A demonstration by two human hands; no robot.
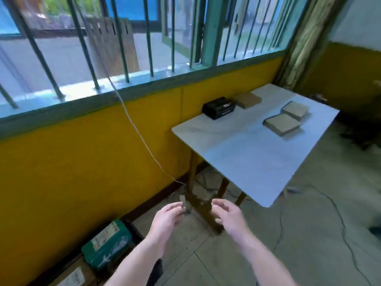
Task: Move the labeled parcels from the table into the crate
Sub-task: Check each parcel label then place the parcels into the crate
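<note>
Two bare forearms reach forward over the floor, left hand and right hand apart, fingers loosely curled, holding nothing. Beyond them, on the pale surface, lie two tan parcels near its far right edge.

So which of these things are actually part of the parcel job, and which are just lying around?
Part of the job:
- black parcel
- brown parcel
- two pale parcels
- table
- both hands, empty: left, right

Just lying about:
- green box
- white cord
- floor cable

No crate is visible.
</note>
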